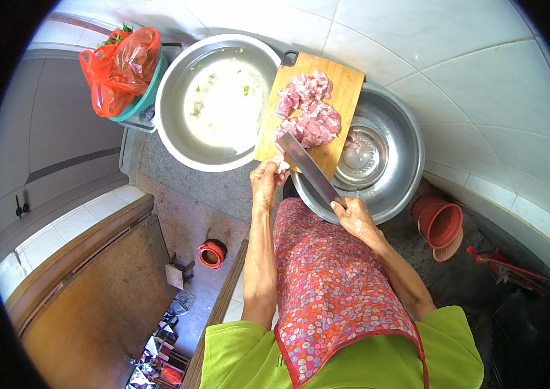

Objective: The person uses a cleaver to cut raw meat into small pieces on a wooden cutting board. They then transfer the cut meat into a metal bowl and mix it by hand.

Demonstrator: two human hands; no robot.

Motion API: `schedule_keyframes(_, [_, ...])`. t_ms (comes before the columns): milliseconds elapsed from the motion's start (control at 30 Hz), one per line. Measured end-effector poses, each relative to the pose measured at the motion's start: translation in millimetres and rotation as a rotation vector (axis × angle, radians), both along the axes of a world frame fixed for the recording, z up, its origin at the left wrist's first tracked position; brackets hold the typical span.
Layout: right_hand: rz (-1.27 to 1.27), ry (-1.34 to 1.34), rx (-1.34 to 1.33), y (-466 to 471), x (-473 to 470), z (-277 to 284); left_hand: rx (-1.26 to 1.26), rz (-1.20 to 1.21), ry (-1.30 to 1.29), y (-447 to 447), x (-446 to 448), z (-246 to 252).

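Note:
My right hand (355,220) grips the handle of a cleaver (310,166), its broad blade slanting up and left over the near part of a wooden cutting board (350,104). Cut pieces of raw pink meat (315,124) are heaped on the board. At the board's near left corner, my left hand (266,184) pinches a small pale piece of meat (282,166) close to the blade's tip. The board bridges two metal basins. In the right basin (403,146) a clear bowl (369,165) holds a few scraps of meat. Water with green bits fills the left basin (170,131).
A teal basket (151,95) with red plastic bags (122,73) stands at the upper left. Tiled wall (450,58) rises behind the basins. Down on the right are red buckets (442,221). A small stool (178,273) and a red-rimmed pot (212,254) stand lower left.

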State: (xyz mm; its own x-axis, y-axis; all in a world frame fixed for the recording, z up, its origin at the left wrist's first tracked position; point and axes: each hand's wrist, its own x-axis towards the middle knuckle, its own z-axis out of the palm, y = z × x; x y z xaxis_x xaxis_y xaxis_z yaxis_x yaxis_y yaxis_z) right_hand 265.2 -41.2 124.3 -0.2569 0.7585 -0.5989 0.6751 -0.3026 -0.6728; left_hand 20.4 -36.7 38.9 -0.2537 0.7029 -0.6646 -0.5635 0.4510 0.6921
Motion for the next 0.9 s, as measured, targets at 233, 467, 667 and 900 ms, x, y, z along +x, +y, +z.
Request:
schedule_keyframes(233, [-0.094,-0.015,0.008,-2.5,0.8,-5.6,0.116,0.263,-0.298,-7.5,-18.1,-10.5])
schedule_keyframes(467, [-0.11,-0.019,-0.014,-2.3,8.9,-6.7,0.171,0.288,-0.32,-5.8,-23.8,-4.0])
schedule_keyframes(667, [-0.048,-0.054,0.043,-5.8,9.0,-4.4,0.191,0.252,-0.301,-0.7,-21.8,1.8])
schedule_keyframes(900, [-0.059,-0.045,0.036,-10.3,8.3,-8.8,0.062,0.061,-0.08,-5.7,-20.8,-0.6])
